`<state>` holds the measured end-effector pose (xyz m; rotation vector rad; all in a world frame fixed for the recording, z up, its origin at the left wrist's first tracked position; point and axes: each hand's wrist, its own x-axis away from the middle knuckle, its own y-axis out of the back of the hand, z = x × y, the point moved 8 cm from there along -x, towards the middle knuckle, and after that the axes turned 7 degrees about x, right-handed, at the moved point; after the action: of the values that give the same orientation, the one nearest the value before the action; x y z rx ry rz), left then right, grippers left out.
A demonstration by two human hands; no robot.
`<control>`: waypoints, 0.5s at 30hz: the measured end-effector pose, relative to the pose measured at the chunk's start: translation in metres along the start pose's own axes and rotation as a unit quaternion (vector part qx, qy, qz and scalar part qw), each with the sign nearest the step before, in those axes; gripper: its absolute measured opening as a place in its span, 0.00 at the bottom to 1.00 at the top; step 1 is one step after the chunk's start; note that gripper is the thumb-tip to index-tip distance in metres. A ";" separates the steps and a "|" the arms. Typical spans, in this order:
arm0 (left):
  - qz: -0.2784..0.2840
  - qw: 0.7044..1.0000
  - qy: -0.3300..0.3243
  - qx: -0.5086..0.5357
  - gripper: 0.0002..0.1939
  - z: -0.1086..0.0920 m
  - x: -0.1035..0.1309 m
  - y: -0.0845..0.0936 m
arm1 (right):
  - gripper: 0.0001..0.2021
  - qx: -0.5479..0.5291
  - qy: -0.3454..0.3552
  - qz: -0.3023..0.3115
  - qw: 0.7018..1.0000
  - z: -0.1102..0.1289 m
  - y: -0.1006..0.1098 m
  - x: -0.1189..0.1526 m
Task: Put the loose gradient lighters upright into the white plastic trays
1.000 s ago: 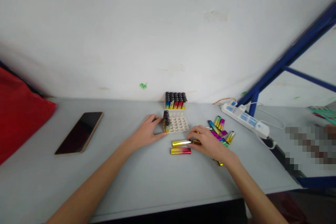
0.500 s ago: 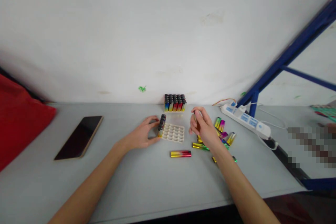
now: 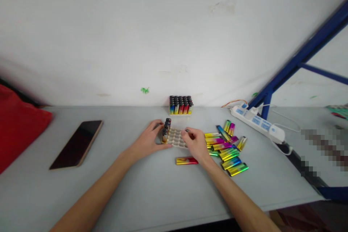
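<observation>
**Lighter tray held between two hands at mid-table**

The lighter tray (image 3: 176, 138), a pale plastic grid of round sockets, lies flat on the grey table (image 3: 152, 188) a little ahead of both forearms. Nearest the camera, a single red-and-gold lighter (image 3: 187, 160) lies on its side just below the right hand (image 3: 196, 145). That hand rests over the tray's right edge with its fingers curled around a lighter (image 3: 187, 131) whose dark top shows at the fingertips; the grip looks like a pinch. The left hand (image 3: 149, 140) lies against the tray's left side, fingers closed loosely around that end, beside a short row of upright lighters (image 3: 166, 129) standing in the leftmost sockets. To the right, near the right hand, a heap of loose metallic lighters (image 3: 226, 146) lies scattered. Well to the left lies a dark phone (image 3: 77, 144), and past it a red cloth (image 3: 19, 130). Farther back a full tray of lighters (image 3: 181, 104) stands against the wall, with a white power strip (image 3: 258, 123) off to its right.
</observation>
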<state>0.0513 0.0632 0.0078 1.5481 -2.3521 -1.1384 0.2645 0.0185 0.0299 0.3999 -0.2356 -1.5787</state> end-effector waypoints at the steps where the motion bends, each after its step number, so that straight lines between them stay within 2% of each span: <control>1: -0.003 1.000 0.001 -0.001 0.42 0.000 0.000 0.000 | 0.23 -0.002 -0.004 0.006 1.000 -0.001 -0.001 -0.001; 5: -0.008 1.000 0.002 -0.005 0.42 0.000 -0.001 0.000 | 0.20 -0.001 -0.011 0.021 1.000 -0.006 -0.005 -0.007; 8: -0.011 1.000 -0.002 -0.007 0.41 -0.001 -0.001 0.000 | 0.24 0.030 0.006 0.000 1.000 -0.007 -0.002 -0.008; 10: -0.014 1.000 -0.006 -0.004 0.39 -0.003 -0.001 0.001 | 0.27 0.047 0.028 -0.011 0.998 -0.005 0.000 -0.009; 15: -0.016 1.000 -0.021 -0.001 0.39 -0.007 -0.001 0.000 | 0.24 0.042 0.121 0.001 0.992 0.008 0.000 -0.009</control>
<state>0.0553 0.0605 0.0126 1.5813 -2.3606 -1.1898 0.2617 0.0263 0.0388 0.6507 -0.1166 -1.5051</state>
